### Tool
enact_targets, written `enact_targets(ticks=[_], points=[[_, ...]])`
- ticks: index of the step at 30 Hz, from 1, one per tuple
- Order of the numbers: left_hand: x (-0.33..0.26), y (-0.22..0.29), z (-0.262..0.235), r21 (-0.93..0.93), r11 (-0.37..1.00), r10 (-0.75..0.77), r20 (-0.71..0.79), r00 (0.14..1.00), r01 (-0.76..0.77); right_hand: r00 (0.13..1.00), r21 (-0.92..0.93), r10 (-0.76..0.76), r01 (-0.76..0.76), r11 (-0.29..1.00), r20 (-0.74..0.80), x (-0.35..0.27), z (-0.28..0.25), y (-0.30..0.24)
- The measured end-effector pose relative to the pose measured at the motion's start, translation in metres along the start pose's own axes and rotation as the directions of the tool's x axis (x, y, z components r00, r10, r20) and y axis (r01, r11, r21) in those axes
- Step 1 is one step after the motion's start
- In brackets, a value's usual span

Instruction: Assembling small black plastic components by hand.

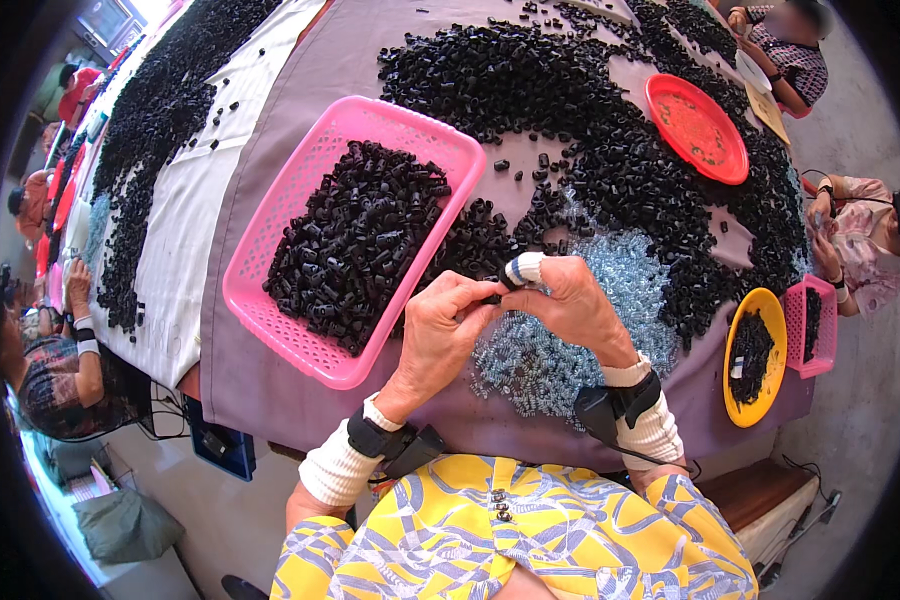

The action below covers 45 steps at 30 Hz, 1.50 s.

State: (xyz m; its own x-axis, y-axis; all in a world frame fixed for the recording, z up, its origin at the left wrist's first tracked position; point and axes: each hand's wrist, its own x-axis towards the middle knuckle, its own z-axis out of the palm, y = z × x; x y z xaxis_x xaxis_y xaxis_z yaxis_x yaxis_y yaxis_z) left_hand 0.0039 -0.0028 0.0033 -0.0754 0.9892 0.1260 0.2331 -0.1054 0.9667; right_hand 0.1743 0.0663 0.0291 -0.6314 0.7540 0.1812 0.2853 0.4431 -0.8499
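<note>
Grip status: both hands meet above the near edge of the surface, fingers pressed together on one small black piece [492, 296]. The left hand [440, 335] pinches it from the left; the right hand [570, 305], with a taped fingertip [523, 268], pinches it from the right. The piece sits between the fingertips, over the border of the clear-bead pile [560, 340].

Open room is scant. A pink basket [270, 290] heaped with black pieces lies just left of the hands, its near corner close to the left wrist. A bare strip of purple cloth [260, 390] runs along the near edge below the basket.

Far of the hands, a broad black heap [610, 150] covers the cloth, with loose pieces scattered at its margins. A red plate [697, 127] rests on that heap, far right. A yellow plate [754, 357] holding black pieces and a second pink basket [810, 325] sit at the right edge.

White cloth [195, 200] covers the adjoining surface on the left. Other people sit at the left, far right and right rims.
</note>
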Motion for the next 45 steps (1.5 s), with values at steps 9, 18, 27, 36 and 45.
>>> enact_targets(ticks=[9, 18, 27, 36, 45], points=[[0.004, 0.001, -0.001, 0.009, 0.999, 0.053, 0.0, 0.999, -0.053, 0.992, 0.174, 0.122, -0.126, 0.977, 0.034, 0.007, 0.002, 0.006], [0.005, 0.001, -0.003, -0.017, 1.0, 0.016, -0.007, 1.0, -0.016, 0.99, 0.192, 0.131, -0.137, 0.972, 0.044, 0.012, 0.002, 0.002], [0.007, 0.003, -0.011, -0.25, 0.959, -0.14, -0.002, 0.99, 0.135, 0.98, 0.054, 0.064, -0.054, 0.997, -0.187, 0.008, -0.021, 0.021], [0.007, 0.009, -0.014, -0.321, 0.92, -0.224, 0.037, 0.974, 0.224, 0.995, -0.695, -0.088, 0.09, 0.713, 0.038, -0.01, -0.008, 0.049], [0.004, 0.007, -0.009, -0.403, 0.862, -0.289, 0.108, 0.951, 0.308, 0.989, -0.577, -0.146, 0.117, 0.808, -0.003, -0.008, -0.007, 0.046]])
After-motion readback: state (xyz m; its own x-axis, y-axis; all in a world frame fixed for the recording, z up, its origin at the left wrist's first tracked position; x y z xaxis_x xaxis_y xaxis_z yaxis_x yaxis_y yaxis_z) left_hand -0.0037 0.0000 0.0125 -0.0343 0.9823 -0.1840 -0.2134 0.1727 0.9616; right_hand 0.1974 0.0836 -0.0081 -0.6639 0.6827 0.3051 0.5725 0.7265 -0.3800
